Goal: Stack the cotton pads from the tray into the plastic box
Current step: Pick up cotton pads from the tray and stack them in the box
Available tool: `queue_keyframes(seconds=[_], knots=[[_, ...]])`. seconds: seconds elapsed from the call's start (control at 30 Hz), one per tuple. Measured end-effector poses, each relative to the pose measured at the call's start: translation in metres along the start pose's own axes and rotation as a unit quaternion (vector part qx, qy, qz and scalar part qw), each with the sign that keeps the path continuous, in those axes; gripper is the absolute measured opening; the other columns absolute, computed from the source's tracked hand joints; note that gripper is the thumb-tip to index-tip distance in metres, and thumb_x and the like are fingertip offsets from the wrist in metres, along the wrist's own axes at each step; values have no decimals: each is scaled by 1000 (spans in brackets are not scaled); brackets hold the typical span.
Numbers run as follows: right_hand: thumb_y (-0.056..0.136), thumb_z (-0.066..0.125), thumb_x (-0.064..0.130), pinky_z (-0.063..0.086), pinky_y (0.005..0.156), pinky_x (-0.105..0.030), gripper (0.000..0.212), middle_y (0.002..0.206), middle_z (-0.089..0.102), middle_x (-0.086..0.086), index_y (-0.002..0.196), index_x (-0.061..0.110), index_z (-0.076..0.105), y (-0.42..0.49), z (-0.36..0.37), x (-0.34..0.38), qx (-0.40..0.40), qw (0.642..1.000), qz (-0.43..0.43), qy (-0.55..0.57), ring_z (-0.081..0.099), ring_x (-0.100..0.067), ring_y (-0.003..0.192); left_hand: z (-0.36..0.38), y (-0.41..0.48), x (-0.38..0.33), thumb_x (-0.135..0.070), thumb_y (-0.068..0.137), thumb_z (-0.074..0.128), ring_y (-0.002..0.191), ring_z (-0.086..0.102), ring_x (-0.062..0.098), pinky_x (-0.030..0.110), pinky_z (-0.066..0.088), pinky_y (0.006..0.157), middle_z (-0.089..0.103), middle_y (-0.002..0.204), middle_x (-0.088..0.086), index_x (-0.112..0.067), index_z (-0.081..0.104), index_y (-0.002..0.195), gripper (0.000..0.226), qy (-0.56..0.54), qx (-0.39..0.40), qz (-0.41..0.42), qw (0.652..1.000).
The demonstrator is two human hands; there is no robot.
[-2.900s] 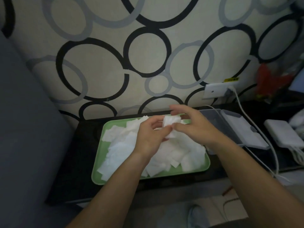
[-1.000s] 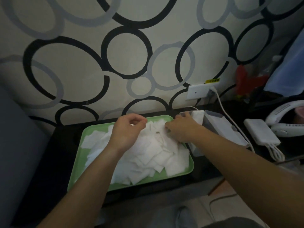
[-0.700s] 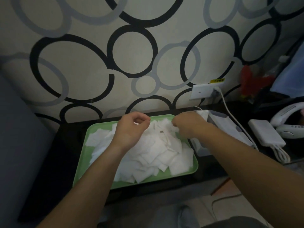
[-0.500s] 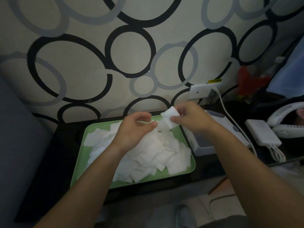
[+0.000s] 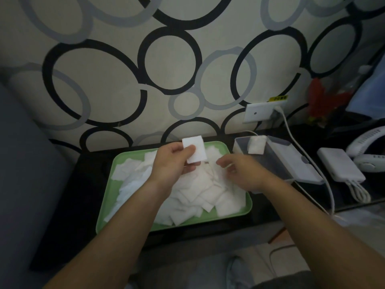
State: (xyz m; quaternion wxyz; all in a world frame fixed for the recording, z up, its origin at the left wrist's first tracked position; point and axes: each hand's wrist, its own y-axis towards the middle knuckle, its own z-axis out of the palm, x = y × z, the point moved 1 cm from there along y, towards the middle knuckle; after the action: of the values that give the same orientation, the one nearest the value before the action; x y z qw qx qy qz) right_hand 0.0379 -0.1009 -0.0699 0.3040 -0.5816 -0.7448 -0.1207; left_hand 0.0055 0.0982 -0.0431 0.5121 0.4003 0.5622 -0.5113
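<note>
— Well, what has the left hand [image 5: 173,163] got?
— One cotton pad [image 5: 194,152], pinched upright between thumb and fingers. It is lifted over the far rim of the green tray [image 5: 218,220], at about 12 o'clock from the tray's middle.
— And the right hand [image 5: 242,171]?
— At 3 o'clock from the left one, a little apart from it, low over the heap. Its fingers are loosely curled and I see nothing in them.
— The other pads?
— A loose pile of pads [image 5: 198,195] covers most of the tray, thickest toward 3 o'clock.
— And the plastic box [image 5: 277,163]?
— Clear, lying just beside the tray at its 2 o'clock, on the dark table [image 5: 83,184]. The stacked pads [image 5: 256,145] stand on edge against its far wall. A white power bank [image 5: 339,166] lies at 3 o'clock from the box.
</note>
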Motion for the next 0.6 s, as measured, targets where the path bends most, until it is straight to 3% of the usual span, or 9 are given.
queue_keyframes(seconds=[0.1, 0.17, 0.27, 0.33, 0.4, 0.47, 0.53, 0.6], knots=[[88, 71, 14, 44, 85, -21, 54, 115, 57, 8, 137, 28, 51, 1, 4, 3, 43, 998, 7, -43, 55, -11, 104, 0, -1, 0, -16, 97, 64, 74, 75, 16, 26, 59, 65, 74, 95, 8, -13, 68, 95, 5, 9, 0, 0, 1000], [86, 73, 16, 44, 77, -19, 53, 105, 57, 10, 133, 27, 52, 2, 3, 5, 35, 998, 1, -53, 56, -10, 95, 1, -1, 0, -16, 97, 64, 71, 74, 15, 26, 60, 65, 75, 94, 7, -16, 68, 94, 5, 15, 4, 1, 1000], [87, 72, 18, 36, 59, -14, 25, 84, 55, 12, 106, 29, 60, 0, -1, 7, 21, 997, -22, -77, 53, -3, 74, 1, 0, 2, -14, 96, 64, 72, 75, 15, 27, 59, 66, 75, 93, 7, -17, 69, 92, 7, 16, 8, 8, 1000], [87, 71, 19, 38, 60, -16, 13, 77, 58, 9, 83, 26, 61, -5, -8, 8, 6, 998, -41, -46, 56, -5, 71, 0, 0, 3, -12, 96, 64, 74, 75, 17, 27, 58, 66, 75, 93, 7, -17, 69, 93, 9, 15, 5, 10, 1000], [87, 72, 18, 51, 68, -28, 6, 84, 68, -3, 84, 16, 68, -8, -16, 9, -8, 997, -37, 60, 65, -18, 80, -1, 2, 5, -11, 95, 64, 76, 75, 19, 27, 59, 66, 75, 95, 8, -17, 70, 93, 8, 16, 1, 6, 1000], [88, 70, 15, 56, 84, -39, 13, 96, 72, -14, 96, 4, 70, -14, -21, 12, -6, 976, -26, 216, 68, -28, 94, 0, 2, 7, -12, 95, 65, 79, 76, 20, 27, 59, 65, 74, 98, 9, -13, 70, 99, 7, 19, -2, -3, 1000], [90, 66, 9, 56, 88, -40, 15, 102, 74, -11, 103, 6, 71, -17, -20, 18, 17, 927, -21, 375, 70, -28, 99, 2, 3, 10, -13, 95, 66, 84, 75, 20, 25, 59, 64, 74, 101, 10, -10, 70, 104, 11, 32, -2, -11, 999], [90, 65, 6, 56, 79, -33, 17, 100, 76, -8, 105, 10, 71, -16, -16, 21, 22, 886, -21, 463, 71, -23, 93, 5, 1, 12, -14, 95, 67, 88, 74, 21, 23, 58, 63, 75, 101, 10, -10, 72, 105, 12, 37, 11, -13, 999]])
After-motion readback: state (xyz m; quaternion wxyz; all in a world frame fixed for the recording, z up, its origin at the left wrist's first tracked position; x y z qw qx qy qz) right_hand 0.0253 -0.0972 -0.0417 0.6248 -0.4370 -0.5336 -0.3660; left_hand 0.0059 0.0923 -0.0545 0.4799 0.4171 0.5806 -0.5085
